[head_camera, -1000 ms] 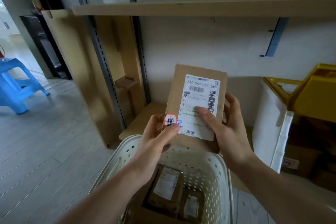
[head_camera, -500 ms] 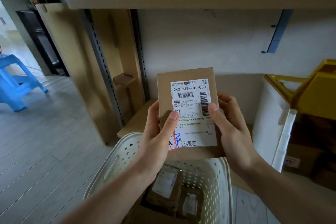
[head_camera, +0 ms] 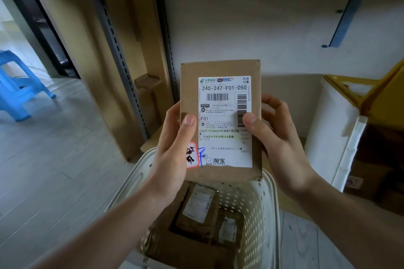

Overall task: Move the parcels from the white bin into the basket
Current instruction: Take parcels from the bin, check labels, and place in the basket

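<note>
At frame centre we hold a labelled cardboard parcel (head_camera: 220, 116) upright above the perforated basket (head_camera: 258, 207), left hand (head_camera: 175, 150) and right hand (head_camera: 277, 137) pinching its side edges.

Left hand (head_camera: 175, 148), right hand (head_camera: 282, 144) bare; forearms bare, short nails.

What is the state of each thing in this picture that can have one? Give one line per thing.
Cardboard parcel: held upright above the basket, label facing the camera.
Left hand: grips the parcel's left edge.
Right hand: grips the parcel's right edge.
Basket: open-topped, several parcels inside.
White bin: open-topped, contents hidden.
</note>
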